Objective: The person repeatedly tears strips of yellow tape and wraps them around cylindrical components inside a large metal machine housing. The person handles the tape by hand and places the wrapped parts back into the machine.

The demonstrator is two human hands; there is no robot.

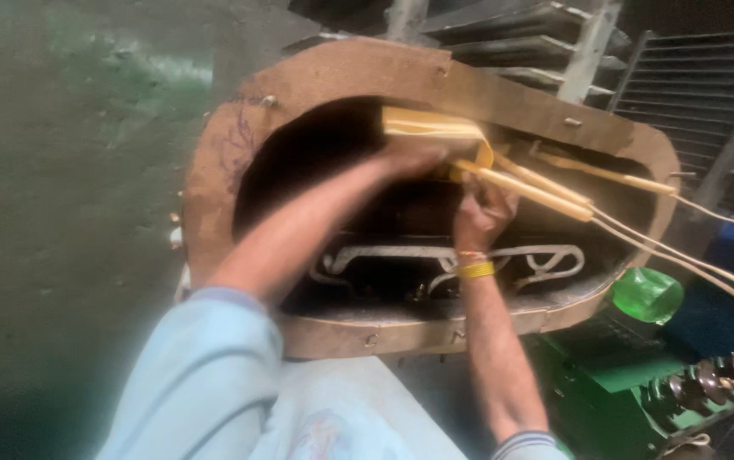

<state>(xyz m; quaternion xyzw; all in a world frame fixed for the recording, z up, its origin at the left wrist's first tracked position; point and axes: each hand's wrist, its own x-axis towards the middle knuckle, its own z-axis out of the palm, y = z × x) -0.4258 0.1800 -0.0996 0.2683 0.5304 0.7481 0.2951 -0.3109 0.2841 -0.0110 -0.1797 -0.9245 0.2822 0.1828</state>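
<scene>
Pale blue sleeve (205, 383) nearest. Left hand (414, 158) blurred on flat yellow strip bundle (431, 126) at brown oval frame (231, 145) top, finger closure unclear. Right hand (482, 217) curled around sleeved leads (529, 187), apparently keeping them clear of opening. Green cap (646, 294) alongside

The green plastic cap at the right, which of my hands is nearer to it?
Right. The right hand is just up-left of the green cap; the left hand is farther left, at the yellow sleeved leads.

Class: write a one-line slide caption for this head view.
Both hands, left hand and right hand, reach among yellow sleeved leads inside a brown oval frame.
</scene>
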